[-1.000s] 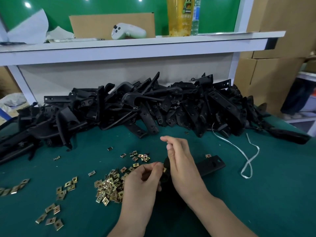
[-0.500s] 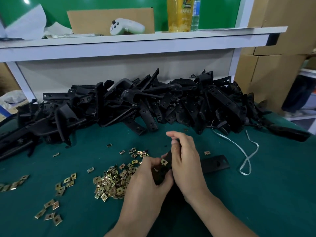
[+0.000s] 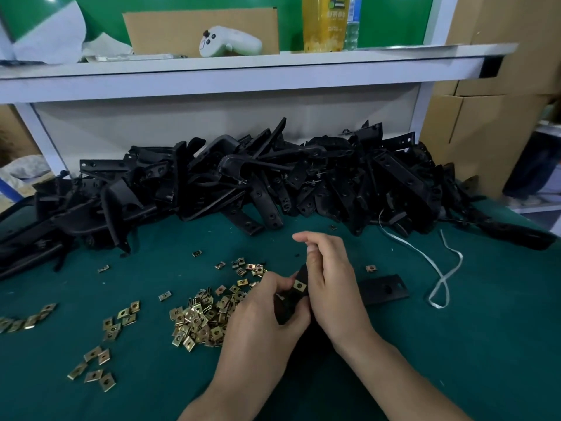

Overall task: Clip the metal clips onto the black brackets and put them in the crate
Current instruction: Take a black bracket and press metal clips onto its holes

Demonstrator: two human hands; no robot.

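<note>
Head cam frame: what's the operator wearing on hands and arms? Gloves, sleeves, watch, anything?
Nothing worn that shows. The left hand and right hand are bare: no gloves, rings or tape. The left forearm and right forearm run bare to the frame's bottom edge, with no sleeve, watch or wristband in view.

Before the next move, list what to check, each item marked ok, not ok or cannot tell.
1. Grip: left hand and right hand both hold the bracket: ok.
2. Placement: the clip sits on the bracket: ok.
3. Seating: clip pushed fully home: cannot tell.
4. Supply: loose clips lie beside the left hand: ok.
5. Clutter: the strap lies apart from both hands: ok.
6. Target: no crate in view: not ok.
</note>
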